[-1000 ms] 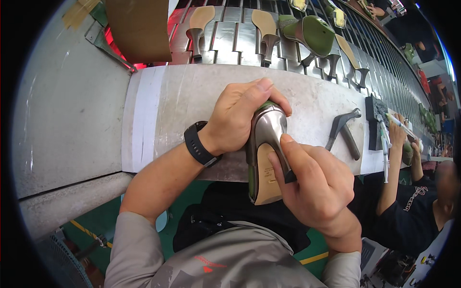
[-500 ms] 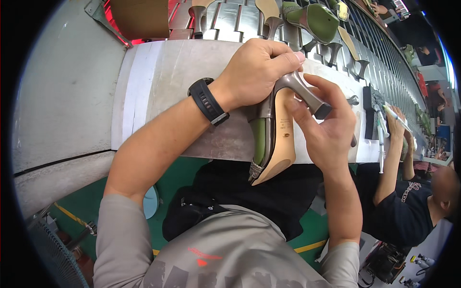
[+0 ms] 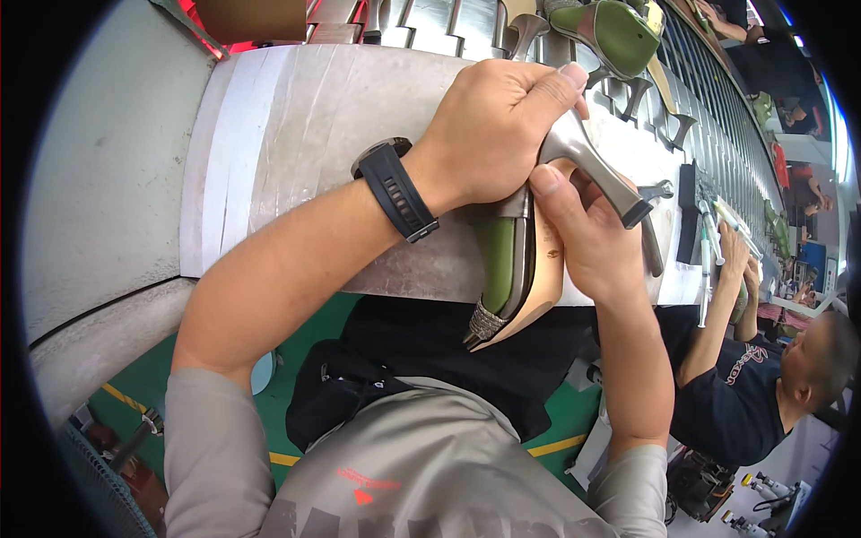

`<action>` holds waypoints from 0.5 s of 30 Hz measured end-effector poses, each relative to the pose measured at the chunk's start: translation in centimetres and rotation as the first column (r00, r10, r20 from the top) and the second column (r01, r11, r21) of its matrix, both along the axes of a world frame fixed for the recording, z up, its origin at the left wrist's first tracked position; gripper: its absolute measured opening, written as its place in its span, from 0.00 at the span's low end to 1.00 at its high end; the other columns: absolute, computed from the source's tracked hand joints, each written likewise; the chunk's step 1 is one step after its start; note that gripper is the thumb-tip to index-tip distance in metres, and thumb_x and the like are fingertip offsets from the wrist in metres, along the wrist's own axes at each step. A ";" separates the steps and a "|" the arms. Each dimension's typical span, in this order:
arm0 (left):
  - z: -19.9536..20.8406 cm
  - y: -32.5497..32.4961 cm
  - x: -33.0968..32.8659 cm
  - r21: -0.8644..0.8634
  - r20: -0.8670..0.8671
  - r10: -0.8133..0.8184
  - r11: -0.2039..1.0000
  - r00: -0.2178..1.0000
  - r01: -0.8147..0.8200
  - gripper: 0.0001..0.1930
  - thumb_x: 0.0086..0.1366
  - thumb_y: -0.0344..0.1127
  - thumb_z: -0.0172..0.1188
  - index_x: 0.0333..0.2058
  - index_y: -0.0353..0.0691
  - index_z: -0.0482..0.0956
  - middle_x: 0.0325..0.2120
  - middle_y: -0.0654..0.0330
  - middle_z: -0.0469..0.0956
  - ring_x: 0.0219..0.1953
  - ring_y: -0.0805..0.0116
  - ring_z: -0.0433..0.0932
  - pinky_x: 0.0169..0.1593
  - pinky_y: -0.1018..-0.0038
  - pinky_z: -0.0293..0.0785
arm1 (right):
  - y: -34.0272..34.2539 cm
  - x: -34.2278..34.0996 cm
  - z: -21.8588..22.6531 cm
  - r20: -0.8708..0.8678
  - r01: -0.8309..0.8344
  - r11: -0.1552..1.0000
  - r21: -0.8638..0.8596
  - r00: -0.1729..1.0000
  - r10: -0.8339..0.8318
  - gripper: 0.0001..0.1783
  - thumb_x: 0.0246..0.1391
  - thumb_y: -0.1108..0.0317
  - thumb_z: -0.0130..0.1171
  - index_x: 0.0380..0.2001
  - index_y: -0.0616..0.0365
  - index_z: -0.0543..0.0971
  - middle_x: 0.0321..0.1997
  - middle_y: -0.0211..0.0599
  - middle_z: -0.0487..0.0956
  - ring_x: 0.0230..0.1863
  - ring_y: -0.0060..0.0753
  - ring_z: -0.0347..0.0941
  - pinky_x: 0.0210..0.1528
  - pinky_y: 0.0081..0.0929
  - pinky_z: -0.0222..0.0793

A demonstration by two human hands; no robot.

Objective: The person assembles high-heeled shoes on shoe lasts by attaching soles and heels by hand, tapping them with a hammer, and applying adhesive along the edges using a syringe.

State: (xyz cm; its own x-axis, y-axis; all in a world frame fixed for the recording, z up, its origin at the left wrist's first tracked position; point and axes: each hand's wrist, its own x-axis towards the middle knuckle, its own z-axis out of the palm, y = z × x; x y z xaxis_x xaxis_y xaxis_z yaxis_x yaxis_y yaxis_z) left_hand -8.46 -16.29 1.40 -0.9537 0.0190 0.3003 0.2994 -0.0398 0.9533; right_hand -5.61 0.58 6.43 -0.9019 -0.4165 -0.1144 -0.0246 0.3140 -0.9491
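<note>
Spreading leftward, open room is offered by the bench point(image 3: 350, 125), its far edge bordered by a slatted metal conveyor point(image 3: 437, 25). Past the near edge, the toe of a green high-heeled shoe point(image 3: 499, 255) is pointed, its heel end gripped by the left hand point(image 3: 489, 134). Its sole is touched by the thumb of the right hand point(image 3: 603, 240), whose grip cannot be told, its fingers partly hidden.

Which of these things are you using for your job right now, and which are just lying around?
In use now:
green high-heeled shoe
left hand, gripping its back end
right hand, at its heel and tan sole

Seemingly just lying around:
hammer-like tool on the bench
another green shoe, beyond the bench
syringes, off to the right
</note>
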 end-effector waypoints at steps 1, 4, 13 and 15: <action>0.0 0.0 0.1 0.029 0.009 -0.014 0.999 1.000 0.013 0.27 0.83 0.48 0.48 0.38 0.30 0.87 0.30 0.62 0.84 0.35 0.76 0.78 0.44 0.76 0.75 | 0.2 -0.1 0.2 0.062 0.006 1.000 -0.020 0.998 -0.004 0.15 0.65 0.61 0.70 0.36 0.64 0.81 0.29 0.26 0.80 0.32 0.15 0.72 0.35 0.23 0.71; 0.0 -0.1 0.5 0.059 0.036 -0.021 0.998 0.999 0.018 0.27 0.83 0.49 0.48 0.39 0.31 0.87 0.29 0.61 0.84 0.34 0.77 0.77 0.42 0.76 0.75 | 2.4 -0.4 -1.2 0.219 -0.069 0.990 -0.125 0.971 0.096 0.23 0.62 0.59 0.74 0.48 0.66 0.80 0.39 0.32 0.83 0.40 0.22 0.78 0.42 0.27 0.77; -0.1 0.7 1.2 0.005 -0.246 0.294 0.953 0.923 -0.302 0.25 0.83 0.47 0.44 0.43 0.33 0.85 0.28 0.63 0.82 0.27 0.79 0.74 0.32 0.78 0.71 | 2.2 -0.6 -0.1 0.291 -0.162 0.978 -0.131 0.937 0.194 0.37 0.59 0.54 0.76 0.61 0.67 0.74 0.50 0.38 0.82 0.50 0.29 0.79 0.51 0.33 0.79; -0.1 0.6 1.5 -0.005 -0.240 0.307 0.948 0.921 -0.318 0.25 0.82 0.47 0.44 0.43 0.33 0.85 0.27 0.64 0.81 0.26 0.79 0.74 0.31 0.78 0.70 | 2.1 -0.5 -0.2 0.273 -0.156 0.978 -0.138 0.943 0.189 0.38 0.59 0.54 0.76 0.63 0.67 0.73 0.51 0.39 0.82 0.51 0.29 0.78 0.52 0.33 0.79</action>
